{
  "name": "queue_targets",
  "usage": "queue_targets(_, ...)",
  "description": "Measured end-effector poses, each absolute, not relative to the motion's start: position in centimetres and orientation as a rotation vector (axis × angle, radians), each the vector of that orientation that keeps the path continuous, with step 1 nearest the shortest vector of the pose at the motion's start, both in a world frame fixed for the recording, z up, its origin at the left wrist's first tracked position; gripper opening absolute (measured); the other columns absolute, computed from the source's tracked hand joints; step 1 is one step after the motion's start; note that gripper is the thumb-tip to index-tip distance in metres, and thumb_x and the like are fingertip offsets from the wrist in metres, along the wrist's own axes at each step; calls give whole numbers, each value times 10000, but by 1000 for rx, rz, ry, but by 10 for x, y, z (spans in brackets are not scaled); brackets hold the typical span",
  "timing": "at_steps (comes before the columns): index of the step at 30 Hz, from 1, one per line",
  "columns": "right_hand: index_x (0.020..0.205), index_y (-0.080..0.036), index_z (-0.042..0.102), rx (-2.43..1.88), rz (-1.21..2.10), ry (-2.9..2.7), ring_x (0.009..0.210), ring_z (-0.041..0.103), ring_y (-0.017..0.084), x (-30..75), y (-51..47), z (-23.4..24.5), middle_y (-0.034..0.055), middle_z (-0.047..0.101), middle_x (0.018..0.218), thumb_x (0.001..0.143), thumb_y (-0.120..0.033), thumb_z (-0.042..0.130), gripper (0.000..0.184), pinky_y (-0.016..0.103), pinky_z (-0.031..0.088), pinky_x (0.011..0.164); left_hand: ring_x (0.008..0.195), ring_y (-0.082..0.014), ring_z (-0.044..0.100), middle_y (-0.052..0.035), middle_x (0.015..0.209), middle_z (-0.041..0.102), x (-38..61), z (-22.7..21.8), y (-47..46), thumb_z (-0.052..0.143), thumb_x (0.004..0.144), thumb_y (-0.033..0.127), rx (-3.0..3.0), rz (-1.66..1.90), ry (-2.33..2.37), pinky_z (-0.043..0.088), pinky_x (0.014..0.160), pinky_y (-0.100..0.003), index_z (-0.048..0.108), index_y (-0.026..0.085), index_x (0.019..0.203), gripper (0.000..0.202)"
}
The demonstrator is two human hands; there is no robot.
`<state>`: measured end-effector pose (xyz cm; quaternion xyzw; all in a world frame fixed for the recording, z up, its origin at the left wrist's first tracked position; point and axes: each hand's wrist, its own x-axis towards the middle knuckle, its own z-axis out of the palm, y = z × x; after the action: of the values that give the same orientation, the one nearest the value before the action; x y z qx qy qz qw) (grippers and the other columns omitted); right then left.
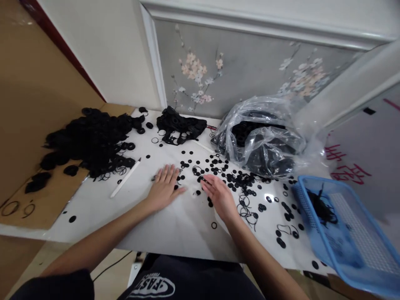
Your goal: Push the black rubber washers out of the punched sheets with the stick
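Observation:
My left hand [164,187] lies flat on the white table [175,225], fingers stretched out, beside a few small black rubber discs. My right hand [218,196] rests palm down just to its right, fingers extended toward the scattered black discs and thin rings [240,179]. Neither hand holds anything that I can see. A loose black ring [214,225] lies near my right wrist.
A big heap of black rubber pieces [93,141] sits at the left, partly on brown cardboard [46,200]. A smaller black pile [179,125] lies at the back. A clear plastic bag [262,141] holds more pieces. A blue basket [343,237] stands right; a white stick [125,178] lies left.

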<state>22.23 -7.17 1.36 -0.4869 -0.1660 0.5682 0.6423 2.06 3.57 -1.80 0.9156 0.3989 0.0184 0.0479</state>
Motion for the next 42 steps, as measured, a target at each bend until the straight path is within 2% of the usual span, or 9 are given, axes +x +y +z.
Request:
queue_targets(3, 1194, -269, 576, -1354, 1022, -802, 1273, 497, 271, 252, -117, 23, 89, 525, 1375, 875, -478, 581, 381, 487, 395, 1069, 1434, -411, 95, -206, 1545, 200, 57, -18, 41, 319, 896, 680, 2768, 52, 1194, 166, 1147, -591, 290, 99, 1480, 824)
queue_targets(9, 1491, -240, 278, -1951, 462, -1610, 1443, 64, 434, 254, -188, -8, 148, 173, 1581, 684, -642, 703, 996, 674, 181, 1105, 1436, -412, 7, -173, 1566, 138, 123, -15, 25, 309, 907, 668, 2780, 54, 793, 81, 1151, -608, 250, 168, 1497, 776)
queue_targets(13, 1502, -132, 238, -2151, 217, -1726, 1442, 90, 426, 244, -169, -26, 190, 217, 1560, 759, -703, 569, 993, 650, 185, 1114, 1461, -307, 95, -63, 1570, 206, 163, -5, 16, 228, 983, 544, 2586, -11, 452, 65, 1177, -561, 302, 262, 1478, 575)
queue_targets(19, 1472, -101, 299, -2228, 130, -1600, 1440, 168, 383, 254, -120, -15, 174, 322, 1524, 881, -581, 487, 785, 589, 229, 1124, 1388, -195, 350, -30, 1489, 408, 153, 41, 41, 299, 992, 471, 2164, 345, 468, 282, 1165, -358, 535, 238, 1319, 466)
queue_targets(24, 1401, -131, 421, -2144, 99, -1321, 1395, 313, 298, 305, -129, -9, 141, 480, 1428, 952, -507, 383, 587, 520, 309, 1110, 1386, -241, 346, -37, 1506, 376, 62, 42, 51, 304, 971, 513, 2463, 306, 818, 296, 1150, -449, 489, 257, 1361, 502)
queue_targets(27, 1246, -68, 574, -2304, 6, -1051, 1250, 475, 344, 354, -139, -19, 215, 603, 1247, 935, -569, 339, 634, 540, 374, 1040, 1433, -352, 207, -148, 1545, 266, 11, 9, 39, 256, 937, 597, 2684, 181, 1188, 216, 1141, -583, 350, 143, 1458, 697)
queue_targets(29, 1237, -35, 578, -2423, -35, -990, 1281, 431, 384, 375, -138, -28, 261, 545, 1305, 925, -596, 316, 694, 582, 345, 1040, 1428, -395, 185, -190, 1538, 257, -2, -13, 29, 229, 924, 620, 2750, 118, 1343, 186, 1130, -622, 327, 98, 1465, 758)
queue_targets(36, 1379, -88, 470, -2361, 129, -1470, 1403, 268, 386, 347, -116, -30, 215, 417, 1456, 944, -534, 375, 630, 582, 281, 1099, 1424, -439, 133, -229, 1541, 212, 69, -27, 17, 249, 887, 705, 2873, 77, 1204, 176, 1122, -620, 344, 109, 1460, 832)
queue_targets(42, 1322, -186, 548, -1993, 224, -1797, 1370, 378, 295, 314, -117, -6, 133, 491, 1422, 962, -435, 415, 457, 511, 336, 1116, 1445, -370, 124, -204, 1546, 210, 144, -14, 8, 252, 935, 635, 2851, 50, 764, 147, 1150, -590, 317, 100, 1467, 757)
